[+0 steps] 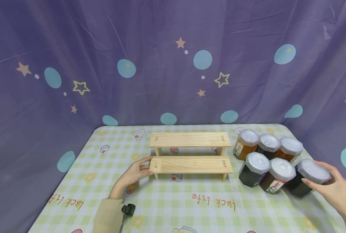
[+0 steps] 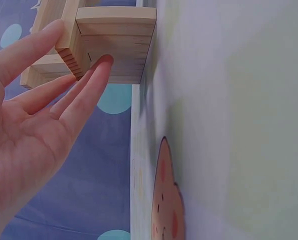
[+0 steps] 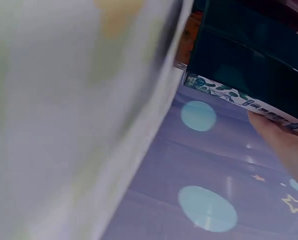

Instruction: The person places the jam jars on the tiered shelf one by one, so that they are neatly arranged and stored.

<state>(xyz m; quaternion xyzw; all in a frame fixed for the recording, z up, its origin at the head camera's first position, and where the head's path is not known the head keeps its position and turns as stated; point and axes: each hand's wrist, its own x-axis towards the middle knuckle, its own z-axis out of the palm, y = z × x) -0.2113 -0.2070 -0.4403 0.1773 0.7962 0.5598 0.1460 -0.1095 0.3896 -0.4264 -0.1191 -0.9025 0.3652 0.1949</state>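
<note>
Purple curtain [image 1: 161, 94] printed with stars hangs behind a desk [image 1: 167, 200] with a green-and-white checked surface, where the left hand [image 1: 134, 173] holds the left end of a two-step wooden rack [image 1: 190, 164], thumb and fingers apart around its lower board. To the rack's right, the right hand [image 1: 334, 191] grips a tilted dark faceted jar [image 1: 296, 183] near its whitish lid [image 1: 314, 170], close beside five other lidded jars [image 1: 257, 162] in two rows.

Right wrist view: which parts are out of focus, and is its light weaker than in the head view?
Right wrist view: tablecloth strongly blurred, label on the dark jar clearer, light dimmer; head view: brighter, whitish shine on the jar lids.
</note>
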